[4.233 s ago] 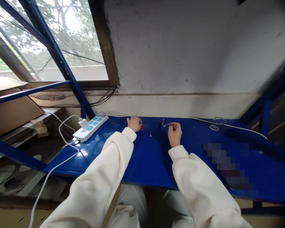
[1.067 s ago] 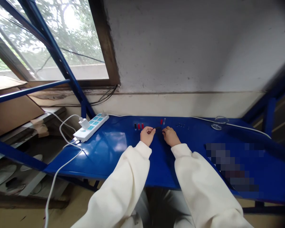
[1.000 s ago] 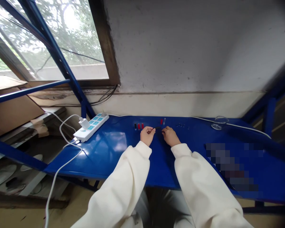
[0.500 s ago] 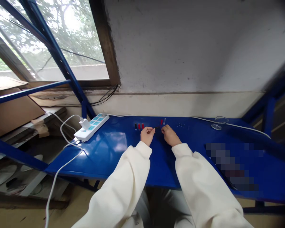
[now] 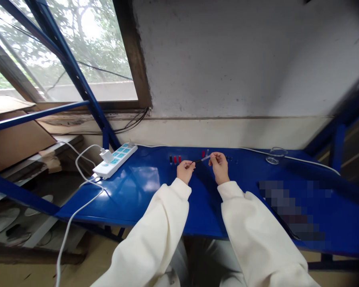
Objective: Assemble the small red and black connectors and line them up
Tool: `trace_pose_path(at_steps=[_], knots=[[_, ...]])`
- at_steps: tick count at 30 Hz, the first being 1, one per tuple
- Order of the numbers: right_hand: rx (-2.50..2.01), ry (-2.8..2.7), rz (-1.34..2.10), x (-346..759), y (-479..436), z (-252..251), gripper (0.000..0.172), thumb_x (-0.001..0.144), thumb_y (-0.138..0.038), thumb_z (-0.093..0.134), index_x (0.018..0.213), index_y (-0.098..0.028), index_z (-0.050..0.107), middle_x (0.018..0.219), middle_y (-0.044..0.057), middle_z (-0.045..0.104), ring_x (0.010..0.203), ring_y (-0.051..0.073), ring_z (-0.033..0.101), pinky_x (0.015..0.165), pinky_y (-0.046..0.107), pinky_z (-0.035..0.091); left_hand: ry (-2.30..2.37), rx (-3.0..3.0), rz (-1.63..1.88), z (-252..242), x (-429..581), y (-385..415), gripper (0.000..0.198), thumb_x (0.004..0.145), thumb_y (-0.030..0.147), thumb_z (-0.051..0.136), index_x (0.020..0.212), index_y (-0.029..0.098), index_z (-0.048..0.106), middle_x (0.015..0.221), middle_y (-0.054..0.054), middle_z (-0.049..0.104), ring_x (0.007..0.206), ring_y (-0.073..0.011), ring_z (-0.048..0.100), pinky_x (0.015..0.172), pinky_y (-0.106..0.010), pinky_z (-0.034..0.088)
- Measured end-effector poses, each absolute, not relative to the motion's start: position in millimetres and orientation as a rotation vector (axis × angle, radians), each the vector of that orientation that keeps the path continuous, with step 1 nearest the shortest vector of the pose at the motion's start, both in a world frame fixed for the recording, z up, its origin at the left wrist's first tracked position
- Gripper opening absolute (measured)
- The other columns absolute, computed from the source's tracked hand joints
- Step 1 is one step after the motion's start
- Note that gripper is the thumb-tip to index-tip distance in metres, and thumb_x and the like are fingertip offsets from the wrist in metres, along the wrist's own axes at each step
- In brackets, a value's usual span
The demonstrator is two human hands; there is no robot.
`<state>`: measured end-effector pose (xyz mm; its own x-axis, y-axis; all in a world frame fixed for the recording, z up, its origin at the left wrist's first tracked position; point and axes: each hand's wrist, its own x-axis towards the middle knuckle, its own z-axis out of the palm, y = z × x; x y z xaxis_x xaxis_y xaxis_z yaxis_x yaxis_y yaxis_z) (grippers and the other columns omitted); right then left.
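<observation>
My left hand (image 5: 185, 170) is closed in a pinch on a small black cylindrical piece (image 5: 198, 160) above the blue table. My right hand (image 5: 219, 165) pinches the far end of a thin clear tube (image 5: 207, 157). The tube's near end meets the black piece, though whether it sits inside is too small to tell. Beyond the left hand stand a small black-topped piece (image 5: 170, 159) and two red-topped pieces (image 5: 175, 159). Behind the right hand are another small red piece (image 5: 203, 153) and a clear one (image 5: 207, 152).
A white power strip (image 5: 116, 160) with a plugged-in cable is at the table's left. Tiny clear parts (image 5: 233, 160) lie right of my right hand. Farther right is a clear round container (image 5: 272, 160), with a pixelated dark flat object (image 5: 290, 211) nearer. A wall (image 5: 227, 131) backs the table (image 5: 155, 207).
My right hand has shifted slightly right and turned, and the clear tube now shows between it and the black piece. My left hand has stayed in place.
</observation>
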<state>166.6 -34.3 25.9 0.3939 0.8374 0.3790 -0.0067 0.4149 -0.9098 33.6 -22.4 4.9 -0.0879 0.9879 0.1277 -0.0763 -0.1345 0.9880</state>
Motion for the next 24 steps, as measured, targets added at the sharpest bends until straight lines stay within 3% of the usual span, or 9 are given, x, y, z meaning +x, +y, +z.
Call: trace_pose_path(at_steps=[15, 24], knots=[[-0.889, -0.752, 1.026, 171.0, -28.3, 19.7, 0.028, 0.060, -0.039, 0.065, 0.071, -0.019, 0.048, 0.051, -0.007, 0.043, 0.045, 0.007, 0.042, 0.046, 0.024, 0.035, 1.112, 1.167, 1.306, 14.7, 32.9, -28.6, 0.017, 0.064, 0.024, 0.064, 0.073, 0.012, 0.057, 0.060, -0.004, 0.062, 0.052, -0.0095, 0.055, 0.052, -0.023, 0.043], [-0.934, -0.851, 1.061, 170.3, -30.5, 21.5, 0.027, 0.060, -0.037, 0.065, 0.073, -0.018, 0.052, 0.058, -0.004, 0.052, 0.047, 0.007, 0.045, 0.046, 0.023, 0.036, 1.093, 1.178, 1.303, 16.6, 31.7, -29.1, 0.022, 0.061, 0.029, 0.066, 0.074, 0.012, 0.059, 0.061, -0.004, 0.062, 0.054, -0.0108, 0.056, 0.051, -0.023, 0.044]])
